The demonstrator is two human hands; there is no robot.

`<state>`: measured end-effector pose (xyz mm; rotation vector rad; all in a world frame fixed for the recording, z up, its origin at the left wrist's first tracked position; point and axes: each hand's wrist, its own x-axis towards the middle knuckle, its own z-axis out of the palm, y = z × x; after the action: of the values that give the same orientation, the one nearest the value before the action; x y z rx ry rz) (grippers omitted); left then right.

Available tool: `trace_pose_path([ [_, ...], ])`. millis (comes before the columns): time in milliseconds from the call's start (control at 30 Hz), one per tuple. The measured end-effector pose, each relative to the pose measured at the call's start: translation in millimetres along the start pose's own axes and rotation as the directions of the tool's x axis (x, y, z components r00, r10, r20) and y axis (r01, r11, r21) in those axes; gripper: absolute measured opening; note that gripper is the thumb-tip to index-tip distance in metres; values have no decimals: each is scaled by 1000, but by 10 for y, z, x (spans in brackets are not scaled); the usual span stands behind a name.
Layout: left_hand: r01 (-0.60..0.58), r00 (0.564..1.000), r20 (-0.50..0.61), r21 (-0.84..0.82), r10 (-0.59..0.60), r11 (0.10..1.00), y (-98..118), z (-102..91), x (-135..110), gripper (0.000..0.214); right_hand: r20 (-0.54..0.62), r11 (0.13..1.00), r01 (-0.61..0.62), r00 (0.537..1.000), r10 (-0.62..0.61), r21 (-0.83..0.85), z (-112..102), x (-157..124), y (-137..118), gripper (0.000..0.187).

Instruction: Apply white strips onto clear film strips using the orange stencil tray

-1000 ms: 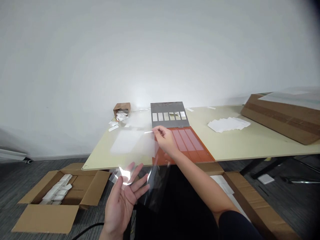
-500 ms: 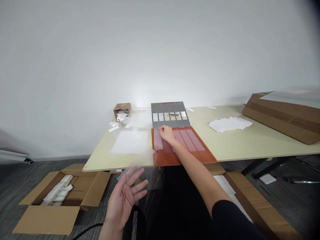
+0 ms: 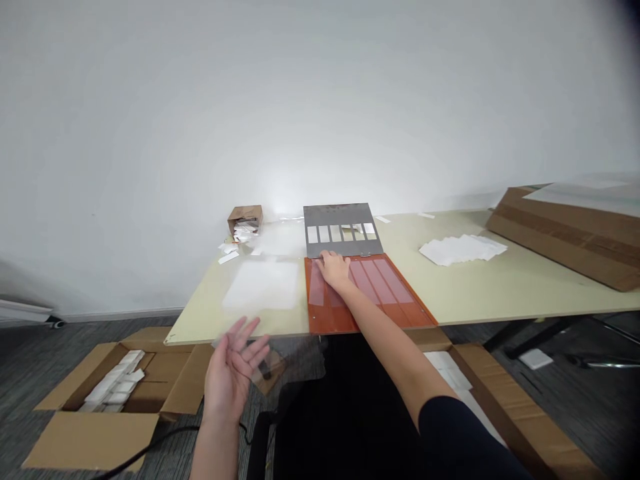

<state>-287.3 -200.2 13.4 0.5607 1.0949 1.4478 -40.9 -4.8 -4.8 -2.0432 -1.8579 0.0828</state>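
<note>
The right hand [image 3: 334, 270] lies on an orange board [image 3: 400, 319], its fingers close together and bent down over the board's left side. Whether they pinch anything, I cannot tell. Just beside them, a clear film strip [image 3: 316, 285] lies on the board's glossy surface, over rectangular recesses. The left hand [image 3: 233, 365] hangs below the table edge, palm turned up and fingers spread, with a limp clear film sheet [image 3: 293, 360] just beside it. Past the board's top edge lies a gray metal plate [image 3: 343, 215] with a row of rectangular windows.

On the floor at left, an open cardboard box [image 3: 90, 439] holds packed white packets [image 3: 113, 385]. A second box [image 3: 500, 393] on the floor at right holds white sheets [image 3: 447, 367]. On the table [image 3: 475, 293], a small brown box [image 3: 245, 217] spills white scraps [image 3: 244, 233], a flat carton [image 3: 565, 243] sits at the far right, and a loose stack of white sheets [image 3: 463, 250] lies between.
</note>
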Motion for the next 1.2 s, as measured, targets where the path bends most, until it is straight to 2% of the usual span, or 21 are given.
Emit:
trace_pose_path([
  [33, -72, 996, -60, 28, 73, 997, 1, 21, 110, 43, -8, 1000, 7, 1000, -7, -12, -8, -8, 7, 34],
  [100, -134, 983, -116, 58, 140, 989, 3, 45, 356, 42, -2, 999, 26, 1000, -26, -33, -22, -21, 26, 35],
  [233, -143, 971, -166, 160, 169, 977, 47, -10, 779, 36, 85, 994, 86, 993, -81, -60, -25, -51, 61, 30],
  [367, -142, 967, -161, 305, 198, 942, 108, -126, 981, 26, 166, 990, 121, 980, -108, -67, -26, -97, 66, 29],
  [467, -166, 945, -183, 443, 270, 881, 116, -175, 1083, 29, 197, 991, 119, 975, -104, -67, -44, -120, 57, 34],
  [567, -201, 904, -186, 610, 385, 766, 89, -175, 1179, 39, 209, 991, 113, 973, -97, -65, -61, -128, 55, 36],
  [700, -258, 826, -88, 820, 557, 511, 6, -129, 1215, 61, 212, 993, 104, 973, -89, -60, -72, -132, 59, 37],
  [833, -270, 755, 31, 925, 655, 267, -88, -68, 1145, 85, 222, 994, 94, 972, -81, -49, -91, -142, 51, 38],
  [933, -208, 708, 53, 969, 704, 136, -130, -27, 1088, 90, 228, 995, 91, 970, -79, -40, -106, -157, 48, 36],
  [1033, -123, 690, 50, 991, 722, 48, -152, 3, 1057, 85, 232, 995, 99, 969, -91, -23, -101, -173, 56, 37],
  [1200, -55, 712, 88, 996, 697, -70, -174, 8, 1071, 63, 201, 994, 105, 973, -111, 41, -95, -188, 69, 37],
])
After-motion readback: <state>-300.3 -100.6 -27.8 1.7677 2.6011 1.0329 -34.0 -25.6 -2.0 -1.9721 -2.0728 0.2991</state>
